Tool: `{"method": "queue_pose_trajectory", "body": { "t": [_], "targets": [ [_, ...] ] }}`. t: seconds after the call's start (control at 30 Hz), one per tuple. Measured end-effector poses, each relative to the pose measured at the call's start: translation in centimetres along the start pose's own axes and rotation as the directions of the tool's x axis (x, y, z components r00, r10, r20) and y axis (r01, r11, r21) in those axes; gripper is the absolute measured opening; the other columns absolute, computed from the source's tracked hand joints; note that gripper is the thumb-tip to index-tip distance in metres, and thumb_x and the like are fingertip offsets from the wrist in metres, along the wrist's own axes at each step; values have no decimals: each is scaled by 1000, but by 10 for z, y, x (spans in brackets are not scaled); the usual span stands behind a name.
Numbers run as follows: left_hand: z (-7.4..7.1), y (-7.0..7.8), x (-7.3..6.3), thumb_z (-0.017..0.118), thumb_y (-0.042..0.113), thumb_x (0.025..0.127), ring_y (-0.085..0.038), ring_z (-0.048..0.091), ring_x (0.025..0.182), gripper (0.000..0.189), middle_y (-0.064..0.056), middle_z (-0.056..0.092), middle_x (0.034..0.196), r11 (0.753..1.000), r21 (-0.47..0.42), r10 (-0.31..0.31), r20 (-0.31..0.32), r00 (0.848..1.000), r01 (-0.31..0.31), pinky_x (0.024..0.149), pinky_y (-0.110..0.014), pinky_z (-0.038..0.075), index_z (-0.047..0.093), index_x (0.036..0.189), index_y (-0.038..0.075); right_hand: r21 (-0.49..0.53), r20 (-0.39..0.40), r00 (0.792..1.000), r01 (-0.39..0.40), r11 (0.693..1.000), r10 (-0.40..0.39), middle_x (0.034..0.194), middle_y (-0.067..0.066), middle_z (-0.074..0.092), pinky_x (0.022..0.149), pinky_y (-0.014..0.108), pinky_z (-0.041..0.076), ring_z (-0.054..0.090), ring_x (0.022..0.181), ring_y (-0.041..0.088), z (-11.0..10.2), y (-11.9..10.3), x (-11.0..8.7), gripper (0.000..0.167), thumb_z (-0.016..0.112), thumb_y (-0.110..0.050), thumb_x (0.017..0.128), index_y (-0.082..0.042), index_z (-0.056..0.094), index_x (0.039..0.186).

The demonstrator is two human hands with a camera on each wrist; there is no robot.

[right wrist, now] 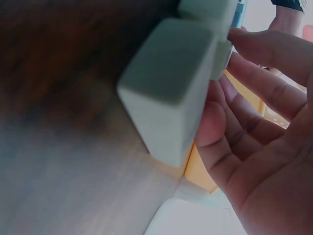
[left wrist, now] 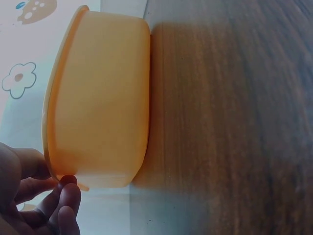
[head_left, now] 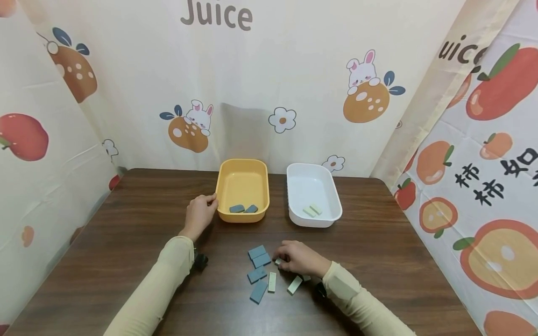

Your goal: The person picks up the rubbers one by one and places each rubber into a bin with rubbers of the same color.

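My left hand (head_left: 199, 215) grips the left rim of a yellow tray (head_left: 242, 218); the left wrist view shows fingers (left wrist: 68, 196) at the tray's edge. Two blue-grey blocks (head_left: 237, 208) lie inside it, near its front. Just above the table, my right hand (head_left: 303, 258) pinches a small pale green block (head_left: 278, 262), mostly covered by the fingers. More pale green blocks (head_left: 295, 285) lie around that hand, one partly hidden beneath it. In the right wrist view a pale block (right wrist: 166, 73) looms close to the camera. Several blue-grey blocks (head_left: 257, 275) lie left of the right hand.
A white tray (head_left: 315, 223) holding two pale green blocks (head_left: 312, 211) stands to the right of the yellow one. Both are near the back edge of the dark wooden table (head_left: 370, 261). A printed curtain (head_left: 252, 70) hangs behind and at both sides.
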State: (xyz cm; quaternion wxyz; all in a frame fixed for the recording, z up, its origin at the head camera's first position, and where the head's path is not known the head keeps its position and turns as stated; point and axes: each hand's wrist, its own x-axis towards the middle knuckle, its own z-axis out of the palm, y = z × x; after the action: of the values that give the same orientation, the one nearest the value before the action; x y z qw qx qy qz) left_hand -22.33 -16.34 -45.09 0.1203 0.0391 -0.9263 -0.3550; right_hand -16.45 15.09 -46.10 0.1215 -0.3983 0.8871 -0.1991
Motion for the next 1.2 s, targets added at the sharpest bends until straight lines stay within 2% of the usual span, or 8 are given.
{"method": "queue_pose_trajectory", "body": {
  "t": [0.4, 0.6, 0.77, 1.03, 1.2],
  "targets": [
    [-3, 0, 3, 59, 19, 95, -25, 52, 66, 33, -22, 69, 111, 1000, 9, 8, -17, 1000, -8, 57, -29, 39, 66, 123, 3, 51, -13, 1000, -8, 999, 9, 81, -6, 53, 59, 17, 40, 43, 67, 3, -10, 1, 0, 19, 66, -9, 89, -18, 74, 103],
    [-3, -1, 3, 58, 20, 95, -25, 52, 68, 34, -21, 69, 115, 1000, 27, 2, 2, 1000, -2, 58, -29, 39, 65, 124, 4, 31, -48, 999, 25, 999, -23, 88, -5, 59, 62, 17, 40, 46, 70, 7, -14, 2, -1, 18, 67, -10, 88, -16, 75, 102],
    [-3, -1, 3, 59, 21, 95, -26, 53, 70, 34, -21, 68, 118, 1000, 30, 1, -2, 1000, -1, 59, -29, 40, 66, 124, 4, 28, -71, 997, 23, 999, -21, 87, -3, 59, 63, 17, 42, 50, 72, 11, -18, 1, 0, 17, 67, -10, 88, -13, 74, 103],
    [-3, 1, 2, 59, 21, 95, -25, 50, 67, 35, -21, 66, 123, 999, 37, -8, 19, 1000, 8, 57, -28, 38, 65, 125, 4, 57, -89, 996, -17, 998, 22, 87, -3, 60, 62, 18, 44, 49, 71, 5, -25, 4, -3, 19, 68, -10, 87, -10, 74, 105],
    [-1, 0, 3, 59, 21, 95, -24, 48, 63, 34, -21, 66, 123, 1000, 32, -2, 13, 1000, 1, 56, -28, 37, 65, 125, 4, 61, -119, 993, -10, 998, 18, 89, -2, 61, 62, 19, 46, 50, 71, 4, -32, 6, -4, 18, 68, -9, 87, -9, 74, 104]
  ]
}}
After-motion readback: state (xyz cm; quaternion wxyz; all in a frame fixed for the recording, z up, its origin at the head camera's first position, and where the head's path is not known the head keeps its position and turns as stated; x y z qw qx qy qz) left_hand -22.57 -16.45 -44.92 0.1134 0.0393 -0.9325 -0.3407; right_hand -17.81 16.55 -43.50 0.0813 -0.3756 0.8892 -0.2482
